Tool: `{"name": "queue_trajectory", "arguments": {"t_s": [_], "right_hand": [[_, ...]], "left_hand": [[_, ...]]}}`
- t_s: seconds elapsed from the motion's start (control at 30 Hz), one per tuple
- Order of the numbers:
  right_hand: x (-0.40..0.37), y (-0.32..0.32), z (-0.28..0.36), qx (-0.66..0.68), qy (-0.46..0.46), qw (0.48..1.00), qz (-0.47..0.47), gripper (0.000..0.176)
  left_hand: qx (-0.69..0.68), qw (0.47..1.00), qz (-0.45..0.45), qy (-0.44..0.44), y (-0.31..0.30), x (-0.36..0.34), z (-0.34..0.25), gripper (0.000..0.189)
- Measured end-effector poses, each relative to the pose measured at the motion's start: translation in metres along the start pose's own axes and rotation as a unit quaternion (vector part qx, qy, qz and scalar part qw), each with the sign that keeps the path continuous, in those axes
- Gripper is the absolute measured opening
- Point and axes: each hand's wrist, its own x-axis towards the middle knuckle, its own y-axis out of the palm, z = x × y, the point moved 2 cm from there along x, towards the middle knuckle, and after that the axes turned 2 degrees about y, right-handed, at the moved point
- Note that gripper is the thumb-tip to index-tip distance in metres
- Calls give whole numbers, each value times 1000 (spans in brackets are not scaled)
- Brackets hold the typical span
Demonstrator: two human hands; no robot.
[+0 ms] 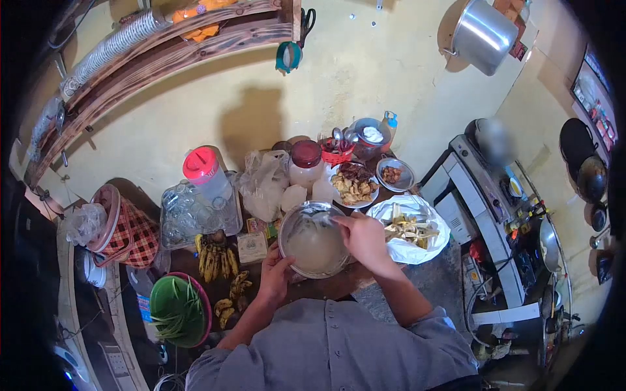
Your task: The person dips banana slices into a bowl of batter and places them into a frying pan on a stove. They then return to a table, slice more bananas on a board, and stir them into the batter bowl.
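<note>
In front of my chest, a round metal bowl holds a pale, creamy batter. My left hand grips the bowl's lower left rim, thumb towards the top. My right hand is closed over the bowl's right side, index finger stretched towards the inside. It appears to hold a thin, pale utensil whose end reaches into the batter; its kind is hard to make out. Right of that hand, a white plastic bag lies spread with banana peels on it.
Behind the bowl stand a plate of fried pieces, a red-lidded jar and a strainer. Bananas, a tray of glasses and a red-lidded jug are on the left. A stove stands right.
</note>
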Motion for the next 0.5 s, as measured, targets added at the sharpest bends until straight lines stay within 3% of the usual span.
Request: {"name": "queue_trajectory", "arguments": {"t_s": [0.07, 0.3, 0.37, 0.5], "right_hand": [[-8, 16, -9, -76, -31, 992, 94, 12], [-5, 21, -3, -5, 20, 1000, 9, 14], [-16, 32, -5, -110, -8, 979, 173, 12], [-14, 20, -3, -7, -35, 996, 87, 12]], "left_hand": [[-1, 1000, -16, 14, 3, 1, -4, 43], [-1, 999, -24, 30, -1, 0, 2, 47], [-12, 1000, -17, 19, -4, 2, 2, 45], [21, 999, -25, 33, -19, 5, 14, 44]]}}
